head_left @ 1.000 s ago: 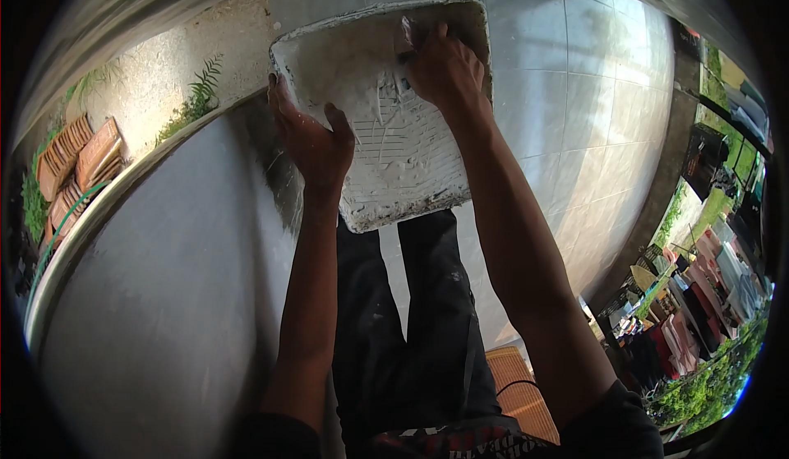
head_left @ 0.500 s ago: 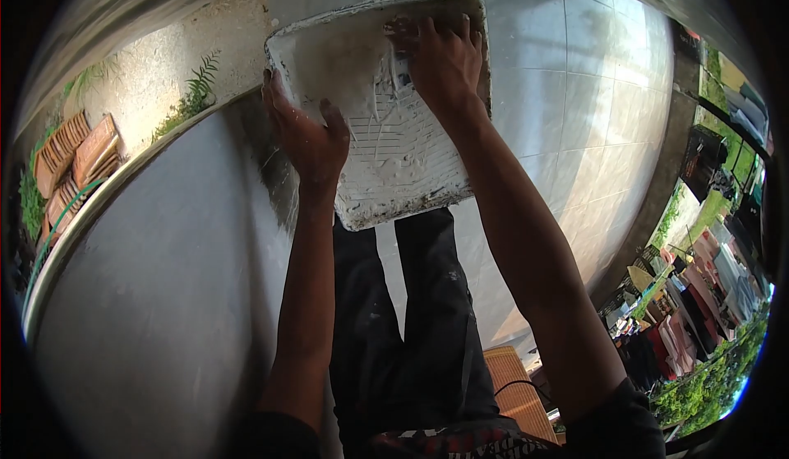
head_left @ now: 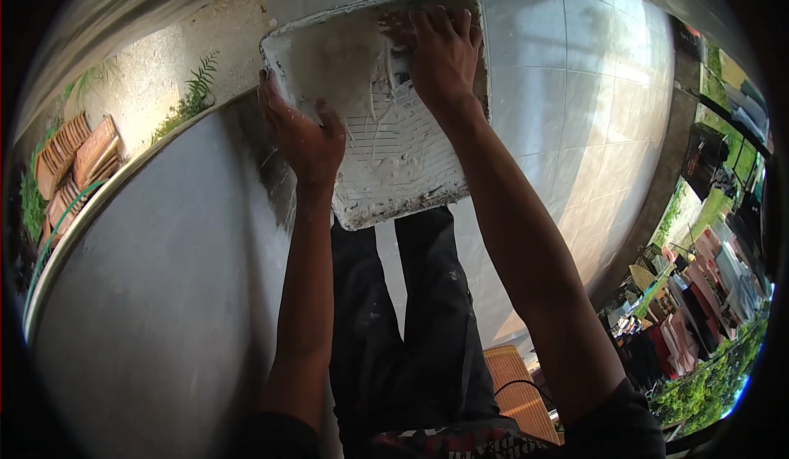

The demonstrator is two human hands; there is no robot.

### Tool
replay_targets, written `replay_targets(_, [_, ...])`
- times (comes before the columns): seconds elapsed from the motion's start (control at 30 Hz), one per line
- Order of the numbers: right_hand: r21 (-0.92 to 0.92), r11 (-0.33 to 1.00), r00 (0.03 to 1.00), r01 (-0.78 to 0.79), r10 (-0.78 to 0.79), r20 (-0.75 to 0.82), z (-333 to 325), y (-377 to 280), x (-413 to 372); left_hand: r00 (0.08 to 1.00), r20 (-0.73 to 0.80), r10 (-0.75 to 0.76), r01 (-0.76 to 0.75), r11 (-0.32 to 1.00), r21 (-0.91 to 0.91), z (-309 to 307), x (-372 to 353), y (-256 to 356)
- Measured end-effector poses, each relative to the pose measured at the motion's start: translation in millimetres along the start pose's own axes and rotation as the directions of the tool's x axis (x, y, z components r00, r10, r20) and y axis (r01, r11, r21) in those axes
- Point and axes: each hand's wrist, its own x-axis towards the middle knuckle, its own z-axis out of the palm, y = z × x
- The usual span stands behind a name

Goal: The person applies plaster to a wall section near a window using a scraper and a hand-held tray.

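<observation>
A paint tray (head_left: 394,143) with a ribbed slope is coated in whitish paint, with cloudy greyish liquid in its deep far end. My left hand (head_left: 306,140) grips the left wall, fingers along the outside and thumb over the inside. Inside the far right part of the tray, my right hand (head_left: 446,60) lies palm down with its fingers spread against the tray. A dark reddish patch shows beside those fingertips; I cannot make out what it is. The right palm is hidden.
Grey floor tiles (head_left: 534,114) extend beneath the tray and to the right. A curved grey wall surface (head_left: 156,237) fills the left side. Stacked brown tiles (head_left: 97,148) lie beyond it. Hanging clothes (head_left: 678,319) and a woven brown piece (head_left: 518,393) appear at right.
My right hand has shifted slightly toward the far edge of the tray. My left hand and the tray's left side have moved a little to the left.
</observation>
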Motion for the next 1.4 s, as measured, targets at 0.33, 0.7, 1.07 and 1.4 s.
replay_targets(0.33, [-0.084, 0.991, 0.992, 0.104, -0.098, 0.079, -6.7, 1.9, -26.9, 0.999, 0.042, -0.008, 0.006, 0.999, 0.042, -2.1, 1.2, -1.9])
replay_targets(0.7, [0.116, 0.963, 0.968, -0.242, 0.247, -0.031, -23.6, -15.1, -22.6, 0.994, 0.014, 0.112, -0.113, 0.984, 0.139, -11.2, 44.2, 24.7])
replay_targets(1.07, [0.105, 0.896, 0.897, -0.432, 0.439, -0.046, -1.9, -31.1, -10.8, 0.651, 0.758, 0.041, -0.213, 0.968, 0.131, 40.5, 163.8, 70.6])
replay_targets(1.4, [0.161, 0.781, 0.780, -0.603, 0.620, -0.090, 11.5, -46.9, 2.1, 0.248, 0.953, 0.175, 0.028, 0.982, -0.188, 111.2, 195.1, 51.9])
